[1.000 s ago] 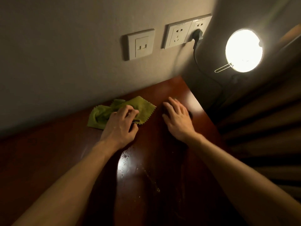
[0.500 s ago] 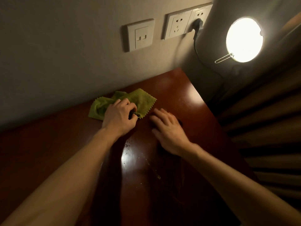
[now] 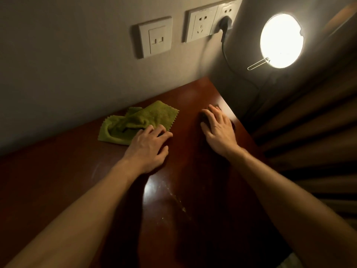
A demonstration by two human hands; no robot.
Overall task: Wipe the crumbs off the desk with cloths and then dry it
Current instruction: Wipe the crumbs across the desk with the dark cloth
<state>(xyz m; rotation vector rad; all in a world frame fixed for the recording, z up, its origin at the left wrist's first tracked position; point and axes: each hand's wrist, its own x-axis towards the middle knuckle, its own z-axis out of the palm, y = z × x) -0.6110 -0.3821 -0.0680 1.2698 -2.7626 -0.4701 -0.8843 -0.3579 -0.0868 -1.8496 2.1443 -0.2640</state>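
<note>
A crumpled green cloth (image 3: 135, 122) lies on the dark red-brown desk (image 3: 58, 180) close to the wall. My left hand (image 3: 148, 147) presses its fingers down on the cloth's near corner. Near the desk's right edge, my right hand (image 3: 218, 130) lies flat on a dark cloth (image 3: 203, 117), which is mostly hidden under the palm. A thin trail of pale crumbs (image 3: 178, 203) runs across the glossy surface between my forearms.
The wall behind holds a switch plate (image 3: 155, 36) and a double socket (image 3: 202, 26) with a black plug (image 3: 225, 24) and cord. A bright round lamp (image 3: 281, 40) shines at the right. Folded curtains (image 3: 309, 142) hang just past the desk's right edge.
My right hand slid toward me with the dark cloth, then back out to the far right edge. My left hand's fingers flattened on the green cloth.
</note>
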